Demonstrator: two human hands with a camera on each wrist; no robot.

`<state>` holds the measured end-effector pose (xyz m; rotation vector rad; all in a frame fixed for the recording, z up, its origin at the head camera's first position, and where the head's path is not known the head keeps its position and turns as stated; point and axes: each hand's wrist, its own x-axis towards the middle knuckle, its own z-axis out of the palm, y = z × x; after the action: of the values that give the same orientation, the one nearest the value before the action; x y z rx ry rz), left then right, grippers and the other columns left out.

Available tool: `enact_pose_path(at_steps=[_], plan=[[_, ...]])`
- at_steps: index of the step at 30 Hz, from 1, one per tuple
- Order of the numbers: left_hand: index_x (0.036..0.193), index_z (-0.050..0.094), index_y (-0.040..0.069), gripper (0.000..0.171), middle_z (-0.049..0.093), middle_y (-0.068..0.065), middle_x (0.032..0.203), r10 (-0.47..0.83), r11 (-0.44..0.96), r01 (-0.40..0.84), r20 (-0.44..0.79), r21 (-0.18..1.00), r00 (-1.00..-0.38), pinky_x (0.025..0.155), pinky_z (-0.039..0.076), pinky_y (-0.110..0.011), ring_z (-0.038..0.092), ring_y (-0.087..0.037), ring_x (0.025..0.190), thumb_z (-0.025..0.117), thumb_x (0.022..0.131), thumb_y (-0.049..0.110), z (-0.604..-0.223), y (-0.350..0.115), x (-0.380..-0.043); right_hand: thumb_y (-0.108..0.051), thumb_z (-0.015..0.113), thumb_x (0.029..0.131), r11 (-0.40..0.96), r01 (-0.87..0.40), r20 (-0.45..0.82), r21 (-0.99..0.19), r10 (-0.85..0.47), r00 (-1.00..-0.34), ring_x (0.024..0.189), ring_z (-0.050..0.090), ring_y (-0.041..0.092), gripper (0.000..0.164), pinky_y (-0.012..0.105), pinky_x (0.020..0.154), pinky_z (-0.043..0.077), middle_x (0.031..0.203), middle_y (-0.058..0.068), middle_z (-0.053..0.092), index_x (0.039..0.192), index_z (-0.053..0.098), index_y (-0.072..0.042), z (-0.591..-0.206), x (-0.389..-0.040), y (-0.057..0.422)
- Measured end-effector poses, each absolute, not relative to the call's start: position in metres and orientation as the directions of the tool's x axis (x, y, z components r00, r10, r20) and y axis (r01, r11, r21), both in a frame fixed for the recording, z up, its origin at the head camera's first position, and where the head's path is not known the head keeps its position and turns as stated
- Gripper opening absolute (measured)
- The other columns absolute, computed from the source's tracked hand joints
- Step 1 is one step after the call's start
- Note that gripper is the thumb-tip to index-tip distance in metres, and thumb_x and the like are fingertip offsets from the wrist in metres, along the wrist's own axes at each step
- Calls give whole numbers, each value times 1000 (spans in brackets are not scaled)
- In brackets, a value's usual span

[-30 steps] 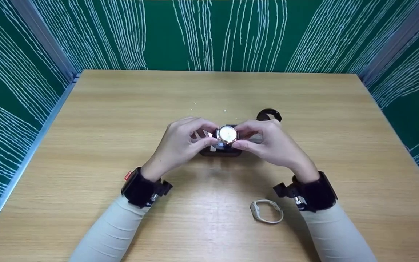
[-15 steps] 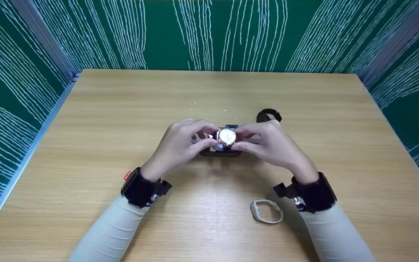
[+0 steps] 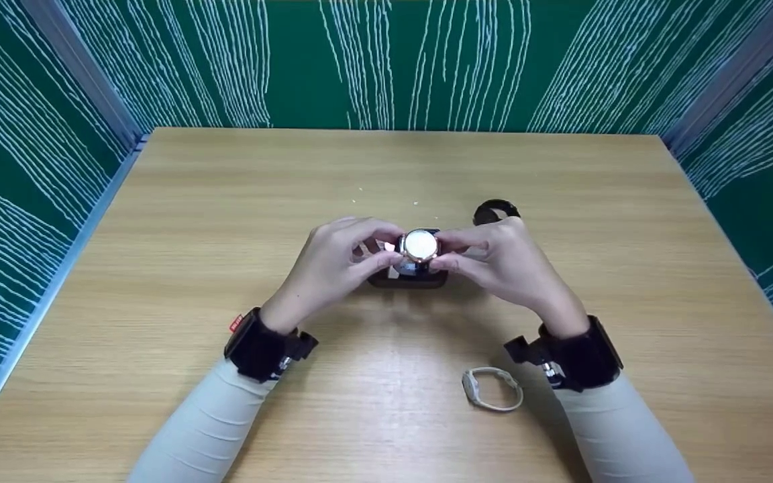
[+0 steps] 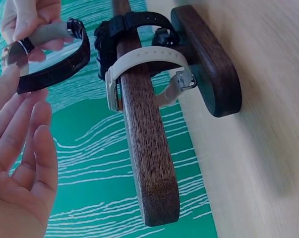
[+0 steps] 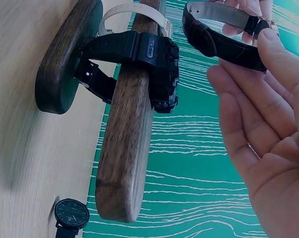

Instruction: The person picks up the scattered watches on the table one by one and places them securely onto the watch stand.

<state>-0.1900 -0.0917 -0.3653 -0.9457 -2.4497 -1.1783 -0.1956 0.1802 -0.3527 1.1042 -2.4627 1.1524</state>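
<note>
A watch (image 3: 421, 245) with a round face, rose-gold case and dark strap is held between both hands, dial up in the head view. My left hand (image 3: 339, 258) pinches one side of its case between thumb and fingers, and my right hand (image 3: 494, 258) pinches the other. In the left wrist view its buckled strap loop (image 4: 60, 74) hangs apart from the T-shaped dark wooden watch stand (image 4: 151, 163). Around the stand's bar sit a white-strapped watch (image 4: 149, 55) and a chunky black sports watch (image 5: 161, 72). From above, the hands and held watch hide much of the stand.
A black watch (image 3: 496, 209) lies on the table (image 3: 259, 181) just beyond my right hand. Nearer the body, between the forearms, is a pale slim-strapped watch (image 3: 492, 389). Tiny white specks (image 3: 415, 203) dot the wood behind the stand. Green patterned walls (image 3: 299, 67) enclose the table.
The held watch dips slightly, then comes back up a little, and its face catches more glare now. Both hands keep their grip and nearly the same place.
</note>
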Motion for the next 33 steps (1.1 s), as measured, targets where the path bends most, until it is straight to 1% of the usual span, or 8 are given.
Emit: enact_pose_path(at_steps=[6,10,16,19,22,25,30,33], plan=[[127,75,12,35,78,-3,113,450,456,636,455,623,-768,76,62,-34,72,-13,89,80,96,28,-364,-95,-193,-10,87,87,424,-709,487,-563,-522,-700,81,80,19,30,17,71,59,99,14,81,113,80,3,-351,-196,185],[130,73,12,33,77,-3,118,428,499,591,413,633,-804,80,62,-31,73,-13,91,77,100,26,-363,-101,-197,-8,88,87,451,-713,517,-537,-491,-701,79,80,19,29,14,69,58,100,14,81,112,80,2,-348,-198,192],[131,72,15,32,75,-2,127,341,581,472,328,663,-881,97,57,-36,71,-15,105,74,102,28,-363,-114,-203,-8,88,86,517,-698,560,-496,-423,-712,85,80,22,27,11,75,55,105,12,81,111,81,-1,-343,-202,205],[134,71,16,34,73,-1,133,315,612,429,293,664,-903,105,51,-40,67,-19,115,73,103,30,-364,-121,-207,-9,88,86,550,-675,566,-491,-387,-728,78,78,13,25,11,67,51,103,9,81,110,82,-4,-341,-204,212],[135,70,15,35,71,-2,135,294,633,396,267,665,-918,105,49,-42,65,-22,119,72,104,30,-366,-126,-210,-11,88,87,568,-654,572,-499,-352,-741,72,71,1,25,12,61,44,103,7,81,110,83,-5,-340,-205,217],[137,69,13,37,70,-3,137,272,645,357,233,676,-934,105,49,-43,63,-25,122,71,104,30,-369,-131,-214,-13,88,88,568,-638,570,-520,-325,-755,77,70,-7,25,11,60,42,103,5,81,112,83,-6,-339,-207,222],[140,66,10,42,68,-10,139,256,638,284,151,716,-955,106,50,-47,64,-30,123,68,106,34,-375,-136,-219,-16,86,89,577,-612,566,-540,-290,-772,83,70,-11,22,13,52,37,98,1,82,111,84,-9,-340,-210,227],[141,65,11,44,69,-12,136,245,628,235,98,742,-964,105,51,-48,67,-30,118,66,106,39,-378,-137,-220,-17,86,89,595,-600,568,-535,-272,-777,83,69,-13,23,10,58,42,98,1,82,111,84,-10,-341,-212,231]])
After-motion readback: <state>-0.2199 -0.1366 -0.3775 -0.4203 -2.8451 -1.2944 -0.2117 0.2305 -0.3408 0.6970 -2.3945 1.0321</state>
